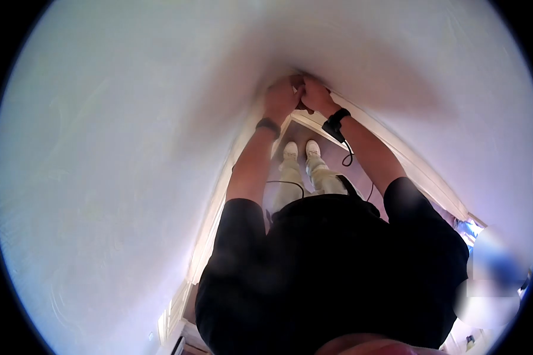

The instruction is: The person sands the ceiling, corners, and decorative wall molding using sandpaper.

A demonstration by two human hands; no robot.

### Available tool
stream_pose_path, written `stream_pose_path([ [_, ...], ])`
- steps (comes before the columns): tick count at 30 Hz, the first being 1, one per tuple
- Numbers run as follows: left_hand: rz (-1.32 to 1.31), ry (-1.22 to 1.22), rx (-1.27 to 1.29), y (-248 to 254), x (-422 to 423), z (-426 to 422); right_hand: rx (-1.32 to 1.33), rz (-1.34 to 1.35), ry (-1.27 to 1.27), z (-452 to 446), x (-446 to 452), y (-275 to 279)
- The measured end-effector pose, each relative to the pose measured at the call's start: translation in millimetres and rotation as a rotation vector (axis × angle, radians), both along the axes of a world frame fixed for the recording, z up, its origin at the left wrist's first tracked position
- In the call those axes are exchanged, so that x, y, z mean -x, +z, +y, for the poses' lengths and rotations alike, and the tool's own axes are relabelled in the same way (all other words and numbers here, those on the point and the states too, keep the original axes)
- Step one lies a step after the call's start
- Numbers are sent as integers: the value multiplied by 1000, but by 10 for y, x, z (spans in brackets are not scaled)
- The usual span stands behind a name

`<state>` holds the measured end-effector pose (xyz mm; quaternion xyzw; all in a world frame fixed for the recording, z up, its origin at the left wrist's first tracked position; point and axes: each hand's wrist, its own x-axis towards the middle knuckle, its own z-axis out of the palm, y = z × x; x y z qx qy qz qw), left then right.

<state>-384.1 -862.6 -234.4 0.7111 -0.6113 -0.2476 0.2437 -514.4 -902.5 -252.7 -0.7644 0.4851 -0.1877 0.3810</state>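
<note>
My left hand (282, 98) and my right hand (315, 94) meet in the corner between two pale walls, fingers bent and pressed together. Whatever they hold, if anything, is hidden by the fingers and too small to make out. Both hands are close to the corner line, and shadows spread over the wall on either side. A black band (269, 126) circles my left wrist. On my right wrist sits a black strap with a small device (335, 125), from which a thin cable (349, 155) loops down.
The left wall (100, 148) and the right wall (450, 71) close in on both sides. Pale trim (426, 177) runs along the lower right wall. My white shoes (312, 149) stand on the brownish floor (302, 131) below. A blurred patch covers something at lower right.
</note>
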Motion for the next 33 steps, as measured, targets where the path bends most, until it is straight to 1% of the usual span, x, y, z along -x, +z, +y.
stream_pose_path([
  [1, -8, -75, -28, -45, 39, -14, -15, 25, -30, 60, 71, -13],
  [3, -30, -229, -81, -254, 129, -92, -143, 55, -149, 175, 221, -28],
  [5, -50, -328, -65, -516, 319, -134, -369, 57, -326, 326, 382, 71],
  [6, -59, -378, -59, -622, 441, -129, -281, 57, -352, 382, 500, -9],
  [8, -47, -468, -36, -736, 704, -104, -108, 64, -396, 532, 817, -355],
  [9, -40, -511, -22, -758, 854, -83, -154, 65, -478, 599, 987, -517],
  [12, -132, -593, 37, -606, 1247, 22, -159, -28, -549, 810, 1253, -192],
  [13, -124, -633, 91, -687, 1367, -8, -153, -39, -595, 826, 1354, -240],
  [16, -96, -649, 146, -785, 1627, -9, -277, -20, -647, 844, 1604, -303],
  [17, -86, -648, 93, -814, 1648, -17, 43, 130, -595, 891, 1705, -612],
  [19, -77, -637, -4, -693, 1619, 112, 80, 121, -554, 980, 1650, -466],
  [21, -2, -577, 26, -790, 1570, 120, 84, 100, -492, 934, 1581, -407],
  [23, 63, -512, 45, -815, 1496, 125, 61, 129, -448, 873, 1567, -615],
  [24, 54, -489, 21, -883, 1469, 128, 51, 143, -424, 834, 1581, -762],
  [25, 30, -474, 13, -823, 1310, 241, 78, 85, -410, 911, 1445, -774],
  [26, 11, -452, -1, -793, 1220, 235, 122, 116, -387, 869, 1368, -809],
  [27, 17, -434, 2, -699, 1154, 207, 163, 81, -360, 820, 1317, -822],
  [29, 36, -398, 0, -483, 968, 205, 236, 28, -338, 744, 1118, -669],
  [30, 64, -359, -90, -508, 1077, 282, 265, 8, -330, 794, 1226, -693],
  [31, 93, -326, -152, -369, 1015, 381, 154, 10, -221, 812, 1225, -588],
  [32, 122, -292, -222, -273, 1070, 559, 92, -64, -245, 957, 1316, -429],
  [33, 88, -307, -175, -192, 1131, 635, 27, -142, -274, 1048, 1387, -190],
])
